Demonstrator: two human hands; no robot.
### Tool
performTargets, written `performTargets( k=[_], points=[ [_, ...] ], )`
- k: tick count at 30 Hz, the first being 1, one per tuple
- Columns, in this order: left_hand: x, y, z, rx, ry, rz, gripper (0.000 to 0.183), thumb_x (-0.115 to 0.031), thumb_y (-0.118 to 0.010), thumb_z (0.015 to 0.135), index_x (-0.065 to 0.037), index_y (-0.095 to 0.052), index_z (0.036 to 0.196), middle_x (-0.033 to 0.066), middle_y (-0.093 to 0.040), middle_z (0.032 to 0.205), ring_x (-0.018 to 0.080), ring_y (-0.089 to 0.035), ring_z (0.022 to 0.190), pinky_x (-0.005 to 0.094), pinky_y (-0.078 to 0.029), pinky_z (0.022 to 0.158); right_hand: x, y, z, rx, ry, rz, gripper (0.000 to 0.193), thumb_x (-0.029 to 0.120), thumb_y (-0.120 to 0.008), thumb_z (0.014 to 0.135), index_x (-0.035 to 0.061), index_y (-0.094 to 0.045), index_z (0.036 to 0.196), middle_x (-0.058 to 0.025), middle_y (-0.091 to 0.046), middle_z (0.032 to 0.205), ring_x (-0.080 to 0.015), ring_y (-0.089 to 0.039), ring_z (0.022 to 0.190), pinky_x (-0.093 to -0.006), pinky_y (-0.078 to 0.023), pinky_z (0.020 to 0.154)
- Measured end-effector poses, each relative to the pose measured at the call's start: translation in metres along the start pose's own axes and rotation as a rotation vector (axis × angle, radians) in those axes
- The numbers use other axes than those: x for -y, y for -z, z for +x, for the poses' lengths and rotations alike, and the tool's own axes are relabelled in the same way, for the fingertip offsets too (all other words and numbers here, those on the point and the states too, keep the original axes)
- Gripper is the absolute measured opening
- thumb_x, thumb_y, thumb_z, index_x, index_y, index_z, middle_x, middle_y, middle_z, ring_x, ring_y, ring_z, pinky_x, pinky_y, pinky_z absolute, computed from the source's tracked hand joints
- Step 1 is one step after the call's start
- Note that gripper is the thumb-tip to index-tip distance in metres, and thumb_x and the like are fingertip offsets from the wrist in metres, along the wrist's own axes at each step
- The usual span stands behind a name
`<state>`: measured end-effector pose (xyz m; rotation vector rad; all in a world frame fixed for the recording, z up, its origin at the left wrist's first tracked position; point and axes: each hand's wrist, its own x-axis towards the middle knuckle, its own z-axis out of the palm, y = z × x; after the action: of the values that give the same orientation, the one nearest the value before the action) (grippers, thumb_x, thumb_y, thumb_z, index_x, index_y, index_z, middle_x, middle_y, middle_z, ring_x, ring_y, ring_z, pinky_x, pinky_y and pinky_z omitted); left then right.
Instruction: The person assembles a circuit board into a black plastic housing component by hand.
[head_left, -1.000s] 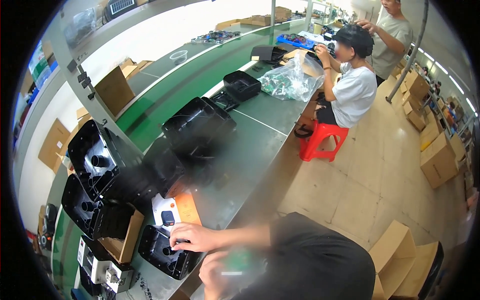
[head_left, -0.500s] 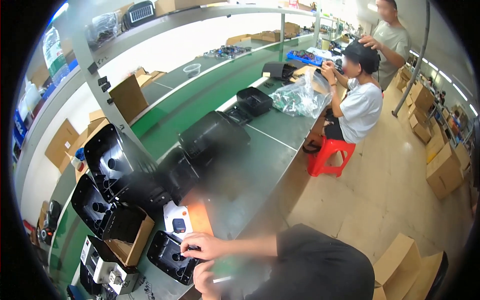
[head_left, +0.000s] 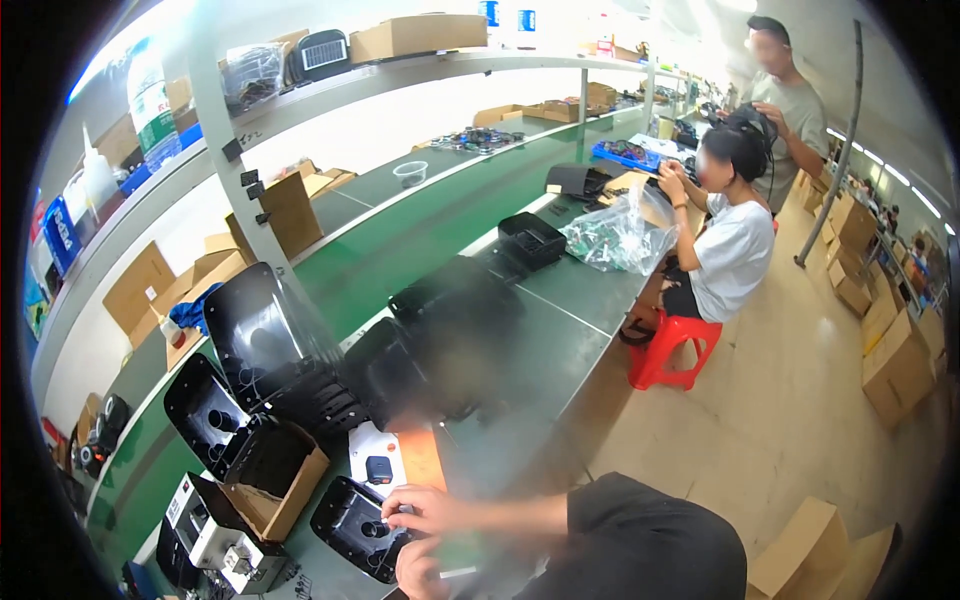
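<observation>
A shallow black plastic housing (head_left: pixel 343 510) with a round post inside lies open side up on the bench. Over its near side, my right hand (head_left: pixel 428 510) reaches in with fingertips pinched together near the post; a small pale bit shows at the fingertips, too small to name. Just below, my left hand (head_left: pixel 420 570) is curled beside the housing's near corner. What it holds, if anything, is hidden; a blurred green patch and a pale strip show beside it. A white sheet (head_left: pixel 365 447) with a picture of a dark device lies beyond the housing, beside an orange sheet (head_left: pixel 422 460).
Several black housings (head_left: pixel 205 420) stand stacked beyond an open cardboard box (head_left: pixel 300 490). A white and metal machine (head_left: pixel 235 545) is at lower left. Along the bench, a seated person (head_left: pixel 735 220) works near a clear bag (head_left: pixel 620 240); another person (head_left: pixel 785 120) stands behind.
The view has shifted, so the bench appears lower and further right. My right hand stays over the housing with its fingers pinched. My left hand is still close to the housing's near corner.
</observation>
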<state>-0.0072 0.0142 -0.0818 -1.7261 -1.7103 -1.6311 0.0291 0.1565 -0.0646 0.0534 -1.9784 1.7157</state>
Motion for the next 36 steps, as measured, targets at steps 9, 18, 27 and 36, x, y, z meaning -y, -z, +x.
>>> performTargets(
  k=[9, 18, 27, 36],
  points=[
    [-0.004, 0.007, 0.002, 0.063, 0.006, -0.144, 0.023, 0.000, -0.068, 0.073, -0.003, -0.048, 0.083, 0.0193, -0.061, 0.103, 0.0352, -0.061, 0.086, 0.0342, -0.050, 0.075, -0.005, -0.001, 0.005, 0.029, 0.138, -0.163, 0.011, 0.015, -0.058, 0.084, 0.0062, -0.059, 0.089, -0.0050, -0.060, 0.086, -0.0223, -0.056, 0.086, -0.0355, -0.041, 0.082],
    [-0.016, 0.023, 0.009, 0.001, 0.034, -0.167, 0.023, 0.007, -0.067, 0.069, 0.000, -0.049, 0.081, 0.0211, -0.060, 0.101, 0.0299, -0.062, 0.088, 0.0320, -0.051, 0.073, -0.002, -0.003, 0.008, -0.014, 0.202, -0.175, 0.011, 0.017, -0.056, 0.085, 0.0058, -0.057, 0.087, -0.0057, -0.057, 0.084, -0.0235, -0.054, 0.086, -0.0351, -0.040, 0.080],
    [-0.027, 0.038, 0.029, -0.082, -0.086, -0.044, 0.021, 0.010, -0.063, 0.063, -0.002, -0.059, 0.080, 0.0111, -0.056, 0.084, 0.0271, -0.059, 0.075, 0.0347, -0.050, 0.065, 0.004, 0.001, 0.006, -0.011, 0.126, -0.176, 0.013, 0.018, -0.055, 0.085, 0.0052, -0.056, 0.088, -0.0063, -0.056, 0.084, -0.0231, -0.054, 0.086, -0.0340, -0.040, 0.080],
    [-0.011, 0.070, 0.071, -0.209, -0.215, 0.298, 0.019, 0.003, -0.067, 0.055, -0.003, -0.060, 0.071, 0.0100, -0.057, 0.075, 0.0274, -0.055, 0.068, 0.0375, -0.047, 0.061, -0.010, -0.008, 0.010, -0.149, 0.069, -0.250, 0.011, 0.016, -0.056, 0.087, 0.0056, -0.057, 0.091, -0.0068, -0.057, 0.086, -0.0187, -0.057, 0.083, -0.0317, -0.045, 0.075]
  ],
)
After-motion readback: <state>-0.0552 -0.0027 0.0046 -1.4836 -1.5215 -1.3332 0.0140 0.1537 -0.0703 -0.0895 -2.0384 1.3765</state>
